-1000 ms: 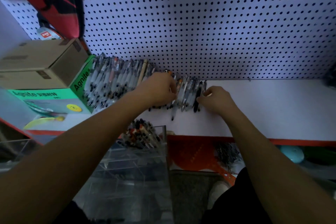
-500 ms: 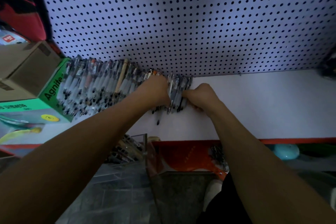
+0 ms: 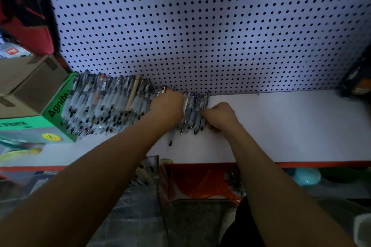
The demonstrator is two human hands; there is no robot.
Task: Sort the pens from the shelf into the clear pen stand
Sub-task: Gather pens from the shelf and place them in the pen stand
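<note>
White shelf (image 3: 281,126): pens (image 3: 104,104) rowed against pegboard (image 3: 200,26).
Left hand (image 3: 167,107): curled over pens.
Right hand (image 3: 219,114): pinching end pens.

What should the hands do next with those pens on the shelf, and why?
Probably close both hands around the small bunch of pens and lift it off the shelf. The left hand and right hand already sit on either side of that bunch, and the clear pen stand waits just below the shelf's front edge.
</note>
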